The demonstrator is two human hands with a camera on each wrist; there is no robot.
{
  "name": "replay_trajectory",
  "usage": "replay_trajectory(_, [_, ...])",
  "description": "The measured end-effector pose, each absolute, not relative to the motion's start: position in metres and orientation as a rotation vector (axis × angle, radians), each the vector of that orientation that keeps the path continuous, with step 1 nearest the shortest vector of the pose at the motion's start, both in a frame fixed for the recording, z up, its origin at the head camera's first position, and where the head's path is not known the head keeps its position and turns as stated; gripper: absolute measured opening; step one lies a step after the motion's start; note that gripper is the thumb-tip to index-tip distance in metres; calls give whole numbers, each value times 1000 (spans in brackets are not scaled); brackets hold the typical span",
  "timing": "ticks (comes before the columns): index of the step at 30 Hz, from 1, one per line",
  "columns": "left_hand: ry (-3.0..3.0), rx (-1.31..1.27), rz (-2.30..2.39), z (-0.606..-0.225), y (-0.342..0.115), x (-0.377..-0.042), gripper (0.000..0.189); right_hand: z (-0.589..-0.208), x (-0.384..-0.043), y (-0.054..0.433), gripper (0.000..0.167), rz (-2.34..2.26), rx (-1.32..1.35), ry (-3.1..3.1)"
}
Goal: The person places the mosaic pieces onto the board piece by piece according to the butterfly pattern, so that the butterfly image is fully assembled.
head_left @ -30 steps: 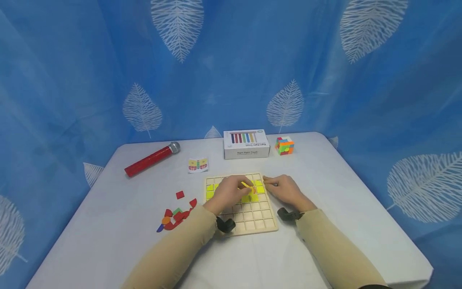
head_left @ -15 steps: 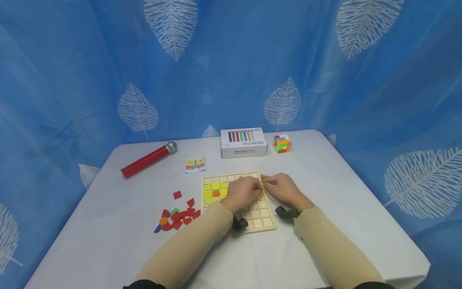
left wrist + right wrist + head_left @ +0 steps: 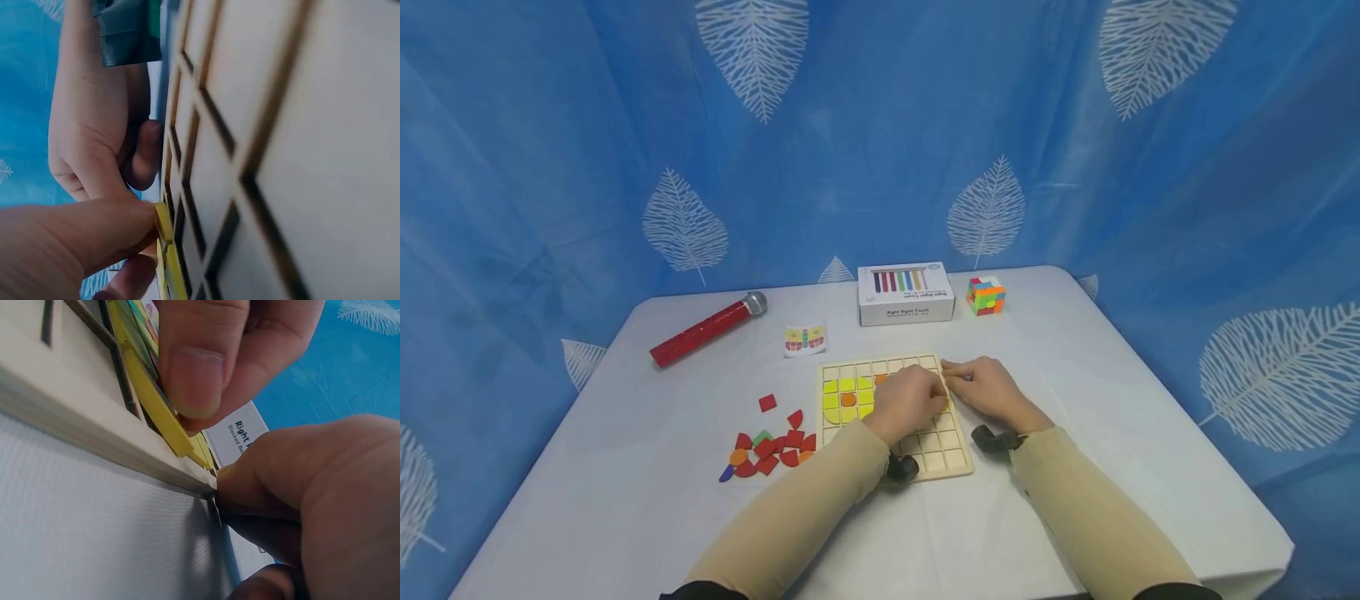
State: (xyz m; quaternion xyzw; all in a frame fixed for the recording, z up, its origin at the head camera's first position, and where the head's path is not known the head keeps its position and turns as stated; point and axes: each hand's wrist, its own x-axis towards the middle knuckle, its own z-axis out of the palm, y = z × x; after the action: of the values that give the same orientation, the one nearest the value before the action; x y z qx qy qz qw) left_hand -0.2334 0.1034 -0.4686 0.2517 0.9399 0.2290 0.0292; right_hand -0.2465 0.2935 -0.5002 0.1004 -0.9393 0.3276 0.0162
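A wooden grid board (image 3: 953, 459) lies on the white table. My left hand (image 3: 904, 402) reaches over its right part and pinches a yellow tile (image 3: 155, 412), which sits tilted at a cell near the right edge in the right wrist view. At that edge, close to the far right corner, my right hand (image 3: 988, 392) grips the board with thumb and fingers. Yellow tiles (image 3: 831, 401) surround an orange round tile (image 3: 848, 400) on the left of the grid. The left hand hides the grid's middle and some tiles there.
Loose red tiles (image 3: 766, 448), with a few green, orange and blue ones, lie left of the board. Behind it are a butterfly pattern card (image 3: 805, 340), a red microphone (image 3: 707, 331), a white box (image 3: 906, 312) and a puzzle cube (image 3: 986, 297).
My left hand has shifted right across the board to its right edge, uncovering the orange round tile and the yellow tiles on the left. The right hand keeps its place at the edge.
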Motion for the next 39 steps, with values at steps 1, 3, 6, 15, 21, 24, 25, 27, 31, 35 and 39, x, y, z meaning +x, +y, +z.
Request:
replay_trajectory(1, [2896, 779, 706, -469, 104, -233, 8, -500, -247, 294, 32, 1021, 314, -2917])
replay_trajectory(3, [2894, 772, 701, -468, 104, -232, 9, -500, -247, 294, 32, 1025, 313, -2914])
replay_trajectory(6, [2899, 743, 679, -467, 104, -232, 11, -500, -247, 294, 33, 1017, 313, -2917])
replay_trajectory(15, [2856, 636, 730, -461, 103, -234, 10, -498, -247, 293, 35, 1005, 323, -2923])
replay_trajectory(21, [2856, 645, 744, -461, 99, -234, 10, -499, -246, 293, 35, 1008, 288, -2939])
replay_trajectory(24, [2893, 640, 796, -456, 83, -235, 13, -498, -245, 292, 35, 1052, 278, -2955])
replay_trajectory(25, [2910, 623, 817, -454, 72, -235, 14, -498, -245, 289, 35, 1074, 277, -2962])
replay_trajectory(27, [2932, 553, 865, -446, 45, -235, 17, -498, -245, 285, 36, 1100, 260, -2983])
replay_trajectory(31, [2972, 332, 895, -433, -24, -230, 22, -497, -244, 282, 37, 1095, 212, -3019])
replay_trajectory(35, [3000, 118, 953, -432, -96, -226, 32, -495, -243, 285, 40, 1031, 182, -3042])
replay_trajectory(39, [2975, -80, 1063, -445, -148, -226, 35, -496, -245, 286, 43, 975, 198, -3054])
